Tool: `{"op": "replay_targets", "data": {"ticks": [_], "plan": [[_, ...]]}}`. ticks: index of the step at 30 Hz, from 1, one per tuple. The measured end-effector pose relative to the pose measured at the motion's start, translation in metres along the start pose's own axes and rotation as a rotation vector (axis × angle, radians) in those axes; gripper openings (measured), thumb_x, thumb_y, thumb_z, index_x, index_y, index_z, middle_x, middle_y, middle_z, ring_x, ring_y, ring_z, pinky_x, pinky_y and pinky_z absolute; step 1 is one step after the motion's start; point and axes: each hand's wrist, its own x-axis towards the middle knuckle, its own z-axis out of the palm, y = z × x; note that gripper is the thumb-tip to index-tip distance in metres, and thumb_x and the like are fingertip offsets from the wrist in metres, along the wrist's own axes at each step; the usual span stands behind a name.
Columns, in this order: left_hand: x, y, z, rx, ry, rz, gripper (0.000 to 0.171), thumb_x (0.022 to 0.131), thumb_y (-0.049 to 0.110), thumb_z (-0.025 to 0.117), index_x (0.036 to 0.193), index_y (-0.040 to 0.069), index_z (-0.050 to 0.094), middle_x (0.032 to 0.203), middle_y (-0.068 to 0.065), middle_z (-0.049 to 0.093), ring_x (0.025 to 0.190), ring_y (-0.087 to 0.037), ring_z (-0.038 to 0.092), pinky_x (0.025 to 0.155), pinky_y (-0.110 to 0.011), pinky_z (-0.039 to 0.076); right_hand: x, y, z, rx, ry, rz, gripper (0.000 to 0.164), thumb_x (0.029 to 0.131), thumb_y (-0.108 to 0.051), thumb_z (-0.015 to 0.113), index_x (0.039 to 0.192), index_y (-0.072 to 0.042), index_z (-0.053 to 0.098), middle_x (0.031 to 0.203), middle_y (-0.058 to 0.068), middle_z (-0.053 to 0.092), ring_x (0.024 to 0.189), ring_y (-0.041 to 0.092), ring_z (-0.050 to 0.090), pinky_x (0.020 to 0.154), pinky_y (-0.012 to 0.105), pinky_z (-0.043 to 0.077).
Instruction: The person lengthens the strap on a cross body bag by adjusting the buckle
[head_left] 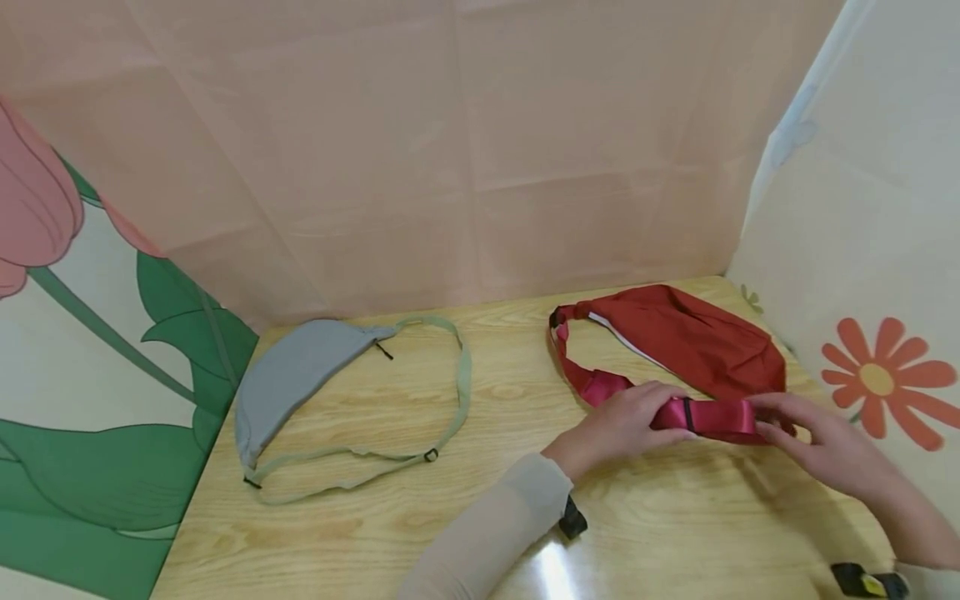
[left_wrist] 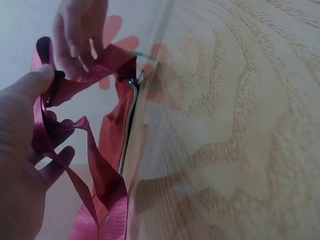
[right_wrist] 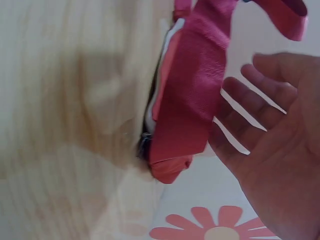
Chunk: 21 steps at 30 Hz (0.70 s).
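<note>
A red waist bag (head_left: 693, 342) lies on the right of the table, its pale-edged zipper facing the front. My left hand (head_left: 626, 421) pinches the bag's shiny crimson strap (head_left: 723, 417) beside its black slider (left_wrist: 56, 89), and loops of strap hang across the fingers in the left wrist view. At the strap's right end is my right hand (head_left: 836, 442). Its fingers (right_wrist: 250, 102) are spread and loosely bent, with fingertips right at the strap's edge in the right wrist view. A zipper pull (left_wrist: 132, 81) shows at the bag's end.
On the left of the wooden table (head_left: 510, 508) lies a grey waist bag (head_left: 300, 375), its pale green strap (head_left: 463, 375) looped toward the middle. A pink cloth wall (head_left: 465, 150) stands behind, with flower-printed walls at both sides.
</note>
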Motion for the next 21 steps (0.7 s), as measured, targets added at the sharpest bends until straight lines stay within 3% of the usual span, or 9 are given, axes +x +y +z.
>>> {"op": "replay_targets", "data": {"ticks": [3, 7, 11, 17, 21], "plan": [[0.000, 0.000, -0.001, 0.003, 0.004, 0.001, 0.057, 0.094, 0.049, 0.070, 0.142, 0.023, 0.054, 0.130, 0.012, 0.058, 0.105, 0.006, 0.049, 0.079, -0.004, 0.039, 0.001, 0.006, 0.009, -0.045, 0.001, -0.077, 0.039, 0.083, 0.000, 0.080, 0.118, -0.012, 0.067, 0.101, -0.013, 0.061, 0.080, -0.001, 0.050, 0.059, 0.021, 0.041], [0.000, 0.001, -0.003, 0.005, 0.016, 0.011, 0.056, 0.094, 0.048, 0.070, 0.141, 0.022, 0.054, 0.130, 0.011, 0.059, 0.109, 0.004, 0.049, 0.083, -0.005, 0.039, 0.004, 0.012, 0.016, -0.076, -0.009, -0.110, 0.039, 0.077, 0.004, 0.083, 0.107, -0.015, 0.067, 0.097, -0.013, 0.062, 0.079, -0.004, 0.052, 0.061, 0.021, 0.046], [-0.001, 0.000, -0.003, -0.001, 0.017, -0.002, 0.057, 0.093, 0.049, 0.071, 0.141, 0.023, 0.054, 0.130, 0.011, 0.059, 0.111, 0.003, 0.048, 0.083, -0.006, 0.039, 0.003, 0.013, 0.019, -0.106, -0.032, -0.076, 0.031, 0.078, 0.006, 0.081, 0.097, -0.015, 0.068, 0.090, -0.009, 0.064, 0.076, -0.006, 0.051, 0.058, 0.025, 0.048], [-0.003, -0.002, -0.004, -0.006, 0.007, -0.039, 0.056, 0.092, 0.052, 0.071, 0.140, 0.026, 0.056, 0.127, 0.013, 0.058, 0.109, 0.003, 0.047, 0.078, -0.007, 0.040, 0.001, 0.013, 0.018, -0.103, -0.071, 0.023, 0.016, 0.085, -0.001, 0.079, 0.098, -0.008, 0.073, 0.089, 0.002, 0.071, 0.074, -0.007, 0.052, 0.057, 0.024, 0.049], [-0.005, -0.003, -0.006, 0.023, 0.007, -0.023, 0.055, 0.091, 0.052, 0.071, 0.138, 0.026, 0.057, 0.129, 0.013, 0.058, 0.114, 0.003, 0.047, 0.080, -0.007, 0.040, 0.001, 0.016, 0.016, -0.098, -0.066, 0.041, 0.014, 0.087, -0.005, 0.078, 0.098, -0.012, 0.074, 0.088, -0.001, 0.071, 0.074, -0.007, 0.053, 0.058, 0.024, 0.049]]}}
